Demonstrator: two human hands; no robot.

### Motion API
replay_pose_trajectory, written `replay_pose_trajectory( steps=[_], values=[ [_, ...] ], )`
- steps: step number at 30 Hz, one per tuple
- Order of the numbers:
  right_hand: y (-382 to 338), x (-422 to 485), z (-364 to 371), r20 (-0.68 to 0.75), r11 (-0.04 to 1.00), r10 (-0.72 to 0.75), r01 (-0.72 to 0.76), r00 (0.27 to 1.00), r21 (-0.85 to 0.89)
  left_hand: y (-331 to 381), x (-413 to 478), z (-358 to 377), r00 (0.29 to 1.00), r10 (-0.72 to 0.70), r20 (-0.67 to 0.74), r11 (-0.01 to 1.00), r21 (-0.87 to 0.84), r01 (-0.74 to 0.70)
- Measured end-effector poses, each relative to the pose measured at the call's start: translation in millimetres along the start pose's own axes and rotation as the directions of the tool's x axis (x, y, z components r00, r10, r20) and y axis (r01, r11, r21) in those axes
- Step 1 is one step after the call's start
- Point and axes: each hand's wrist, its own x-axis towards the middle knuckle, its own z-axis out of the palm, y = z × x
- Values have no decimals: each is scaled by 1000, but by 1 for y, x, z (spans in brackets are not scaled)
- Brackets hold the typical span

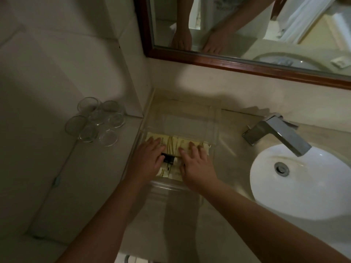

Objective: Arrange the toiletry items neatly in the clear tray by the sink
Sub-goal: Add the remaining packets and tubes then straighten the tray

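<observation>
Left hand [147,160], right hand [195,164] flat on packets [171,142], clear tray [214,118], beige counter [233,168], sink [303,196]

No text can be read.

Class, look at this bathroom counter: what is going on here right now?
A person has both hands inside the clear tray beside the sink. The left hand and right hand lie flat on cream toiletry packets at the tray's near end. A small black item shows between the hands. Drinking glasses stand on the ledge to the left.
</observation>
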Motion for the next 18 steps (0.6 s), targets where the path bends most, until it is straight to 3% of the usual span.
replay_pose_trajectory(
  steps=[8, 13, 15, 18],
  values=[
    [1, 2, -2, -24, 1000, -19, 18, 1000, -21, 4, 7, -7, 1000, -16, 5, 998, -65, 16],
    [12, -21, -9, -80, 999, 37, -36, 996, 15, 12, -2, -18, 965, -163, -206, 930, -359, 80],
    [21, -35, -9, -89, 998, 54, -50, 995, 44, 15, -12, -22, 929, -242, -279, 915, -384, 123],
    [41, -59, -12, -111, 992, 104, -94, 988, 89, 37, -23, -27, 920, -233, -316, 927, -359, 111]
  ],
)
